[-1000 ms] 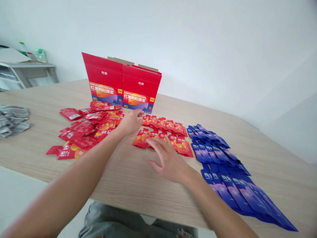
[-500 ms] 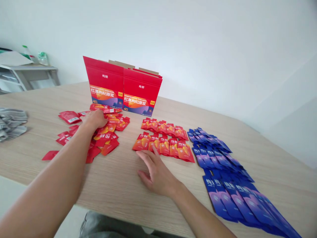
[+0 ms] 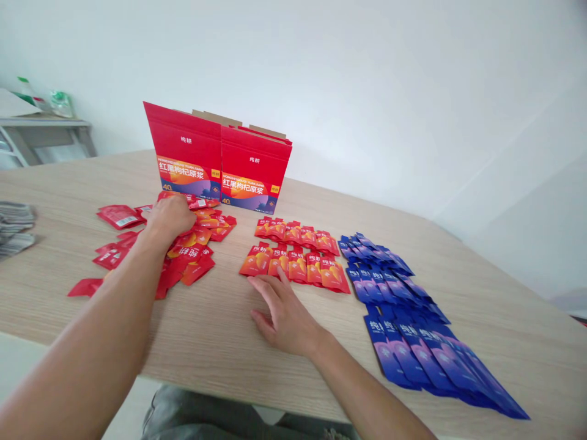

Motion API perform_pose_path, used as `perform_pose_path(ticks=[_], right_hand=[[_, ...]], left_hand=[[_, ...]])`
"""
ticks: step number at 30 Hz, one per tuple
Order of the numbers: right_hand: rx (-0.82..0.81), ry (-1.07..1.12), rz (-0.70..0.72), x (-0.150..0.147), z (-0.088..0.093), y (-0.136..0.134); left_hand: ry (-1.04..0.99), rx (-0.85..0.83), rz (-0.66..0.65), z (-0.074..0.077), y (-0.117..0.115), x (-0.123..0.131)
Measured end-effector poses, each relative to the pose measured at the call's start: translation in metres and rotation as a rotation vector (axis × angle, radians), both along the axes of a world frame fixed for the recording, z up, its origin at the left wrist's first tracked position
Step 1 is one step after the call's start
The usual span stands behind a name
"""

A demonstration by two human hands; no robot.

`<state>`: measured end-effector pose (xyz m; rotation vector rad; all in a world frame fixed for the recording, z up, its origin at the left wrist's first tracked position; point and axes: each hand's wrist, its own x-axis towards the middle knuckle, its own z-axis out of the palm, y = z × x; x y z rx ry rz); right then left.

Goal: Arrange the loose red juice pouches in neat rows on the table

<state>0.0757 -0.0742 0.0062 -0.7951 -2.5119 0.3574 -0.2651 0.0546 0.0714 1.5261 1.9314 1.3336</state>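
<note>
The left grip was down in the far part of the loose pile of red packs. Its fingertips were hidden among them, so whether it was clamped on a pack or merely resting there could not be told. Packs lay on both sides of this grip and nearer the person, overlapping at odd angles, some with barcodes up.

The right grip was empty, palm down, with fingers spread and thumb well apart from them. Its fingertips were at the lower edge of the near row of red packs; whether they touched it could not be told. Five pack fronts showed in that row, tops pointing away from the grip. Just past it ran the far row, laid the same way.

To the right of the right grip, blue packs overlapped in three rows. Beyond the left grip, and off to its right, two red boxes stood upright side by side, flaps up. Well to the left of that grip lay a striped cloth. All of these were on the worktop.
</note>
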Motion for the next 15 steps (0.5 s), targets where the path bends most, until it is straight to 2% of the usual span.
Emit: perform_pose_path(ticks=[2,3,5,7,9,11,15], right_hand=[[0.025,0.012,-0.002,0.000,0.001,0.000],[0.043,0.026,-0.010,0.000,0.003,0.001],[0.077,0.063,-0.044,0.002,0.010,0.002],[0.102,0.100,-0.097,0.005,0.022,0.005],[0.122,0.123,-0.159,0.010,0.038,0.010],[0.150,0.131,-0.227,0.017,0.054,0.019],[0.197,0.072,-0.336,0.029,0.079,0.041]], left_hand=[[0.145,0.025,0.102,0.011,-0.007,0.017],[0.113,0.069,0.108,0.016,-0.011,0.029],[-0.201,0.170,0.000,0.022,-0.016,0.058],[-0.676,0.122,-0.226,0.022,-0.022,0.088],[-0.990,0.051,-0.439,0.018,-0.027,0.116],[-1.133,0.013,-0.567,0.012,-0.033,0.140],[-1.222,-0.067,-0.657,-0.003,-0.046,0.173]])
